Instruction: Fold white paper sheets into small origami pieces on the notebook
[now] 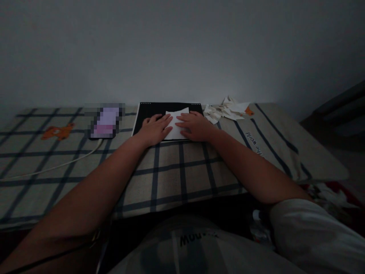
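Note:
A small piece of white folded paper (175, 132) lies on a black pad (159, 108) with punched holes along its far edge. Its top edge rises to pointed corners. My left hand (155, 129) rests flat over the left side of the paper and the pad, fingers stretched and spread. From the other side, my right hand (197, 126) presses on the right part of the paper, its fingers extended toward the left hand. Both palms face down, and parts of the paper are hidden beneath them.
Several folded white paper pieces (226, 110) are heaped right of the pad. A phone (106, 121) with a white cable (71, 161) lies to the left on the checked tablecloth (171, 182). A wall (176, 49) stands behind; a red container (349, 194) holds crumpled paper below right.

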Demonstrator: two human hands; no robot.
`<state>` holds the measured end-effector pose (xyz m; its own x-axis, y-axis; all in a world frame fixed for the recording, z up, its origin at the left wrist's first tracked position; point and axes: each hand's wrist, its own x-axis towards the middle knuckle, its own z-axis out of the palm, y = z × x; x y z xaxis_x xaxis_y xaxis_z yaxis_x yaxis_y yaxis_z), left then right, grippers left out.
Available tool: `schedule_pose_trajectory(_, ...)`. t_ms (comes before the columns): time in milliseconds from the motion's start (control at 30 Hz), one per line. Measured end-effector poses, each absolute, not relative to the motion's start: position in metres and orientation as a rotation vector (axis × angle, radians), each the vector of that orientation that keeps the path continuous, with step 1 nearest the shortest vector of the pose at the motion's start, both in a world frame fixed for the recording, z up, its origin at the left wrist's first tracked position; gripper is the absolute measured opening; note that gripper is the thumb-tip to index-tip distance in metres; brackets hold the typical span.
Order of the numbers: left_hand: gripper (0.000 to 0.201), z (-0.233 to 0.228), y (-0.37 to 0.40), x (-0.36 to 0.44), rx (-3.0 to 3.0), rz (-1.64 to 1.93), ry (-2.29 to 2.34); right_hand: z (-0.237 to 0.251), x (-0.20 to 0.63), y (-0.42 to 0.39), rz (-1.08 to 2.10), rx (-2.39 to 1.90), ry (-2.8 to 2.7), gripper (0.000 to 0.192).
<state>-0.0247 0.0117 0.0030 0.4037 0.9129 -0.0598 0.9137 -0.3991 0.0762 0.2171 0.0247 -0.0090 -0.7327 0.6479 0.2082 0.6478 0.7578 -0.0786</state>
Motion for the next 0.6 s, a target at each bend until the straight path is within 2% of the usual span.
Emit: schedule_pose_trajectory(600, 0.068, -0.002, 0.012, -0.025, 2.556, 0.025, 1.668, -0.005, 0.205, 0.018, 0.052, -1.022, -2.795, 0.057)
